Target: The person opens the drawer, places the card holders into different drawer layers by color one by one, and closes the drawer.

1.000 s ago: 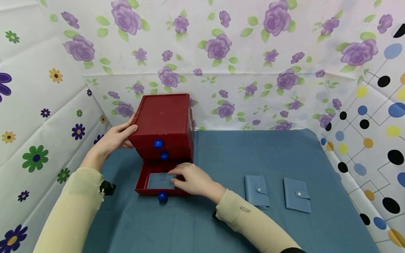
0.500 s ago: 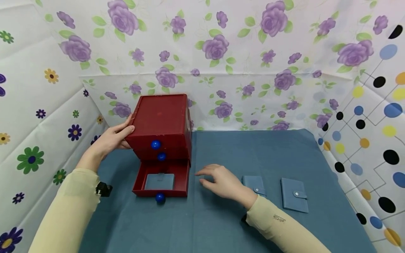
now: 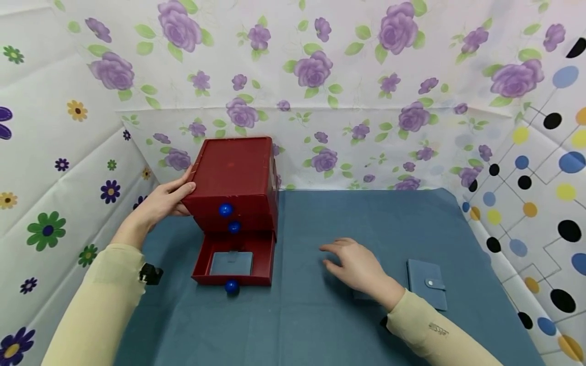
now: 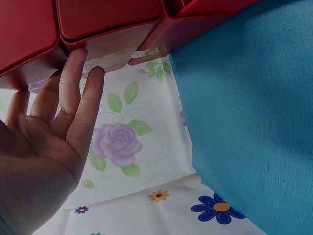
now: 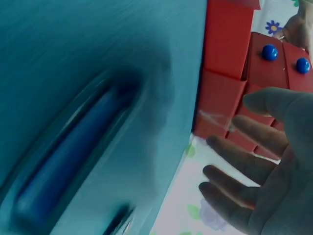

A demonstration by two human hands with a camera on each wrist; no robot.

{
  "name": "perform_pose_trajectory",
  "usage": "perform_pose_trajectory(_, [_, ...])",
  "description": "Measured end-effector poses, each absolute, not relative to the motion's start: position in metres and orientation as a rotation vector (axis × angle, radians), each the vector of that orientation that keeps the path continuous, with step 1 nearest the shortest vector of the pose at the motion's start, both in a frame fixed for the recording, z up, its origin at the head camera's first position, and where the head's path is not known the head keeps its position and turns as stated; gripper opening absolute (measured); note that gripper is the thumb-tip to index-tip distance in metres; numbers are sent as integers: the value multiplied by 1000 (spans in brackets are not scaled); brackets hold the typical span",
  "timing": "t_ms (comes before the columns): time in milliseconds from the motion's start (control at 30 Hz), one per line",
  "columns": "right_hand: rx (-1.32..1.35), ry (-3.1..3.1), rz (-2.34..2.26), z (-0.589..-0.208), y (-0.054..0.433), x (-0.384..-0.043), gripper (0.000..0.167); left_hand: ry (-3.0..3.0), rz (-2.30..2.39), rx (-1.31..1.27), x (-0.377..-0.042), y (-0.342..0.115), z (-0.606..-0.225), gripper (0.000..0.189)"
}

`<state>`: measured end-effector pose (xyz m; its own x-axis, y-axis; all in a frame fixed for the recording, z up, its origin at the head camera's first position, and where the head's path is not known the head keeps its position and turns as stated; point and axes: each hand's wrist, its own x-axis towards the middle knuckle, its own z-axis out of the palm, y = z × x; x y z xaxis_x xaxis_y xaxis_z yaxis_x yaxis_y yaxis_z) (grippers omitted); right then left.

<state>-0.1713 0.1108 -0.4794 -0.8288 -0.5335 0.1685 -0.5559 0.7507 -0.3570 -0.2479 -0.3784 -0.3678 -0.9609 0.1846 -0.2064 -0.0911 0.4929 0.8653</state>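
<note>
A red drawer box with blue ball knobs stands at the left. Against its left side rests my left hand; in the left wrist view the fingers are extended and their tips touch the box. The bottom drawer is pulled out and holds a flat blue wallet-like case. To the right my right hand hovers with nothing in it, fingers spread loosely. Mostly hidden beneath it lies a second blue case. A third blue case, with a snap strap, lies farther right.
A blue cloth covers the table. Flower-patterned sheeting hangs behind and at the left, with dotted sheeting on the right. The open drawer's blue knob sticks out toward the front.
My right hand has left the case in the open drawer and moved right, over the second case. The left hand stays at the box, and the drawer remains pulled out.
</note>
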Motion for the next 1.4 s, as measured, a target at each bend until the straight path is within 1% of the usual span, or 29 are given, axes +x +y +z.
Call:
perform_pose_trajectory(267, [707, -3021, 275, -477, 140, -161, 57, 2472, 1465, 107, -246, -378, -367, 73])
perform_pose_trajectory(633, [484, -3190, 25, -475, 159, -138, 74, 2481, 1440, 121, -242, -380, -367, 74])
perform_pose_trajectory(833, [409, -3216, -4, -478, 160, -131, 79, 2480, 1448, 128, -243, -380, -368, 75])
perform_pose_trajectory(1100, [425, -3226, -79, -483, 156, -131, 88, 2504, 1431, 138, -244, -380, -370, 73])
perform_pose_trajectory(1400, [564, -3231, -54, -481, 153, -138, 79, 2506, 1437, 141, -243, -381, -370, 74])
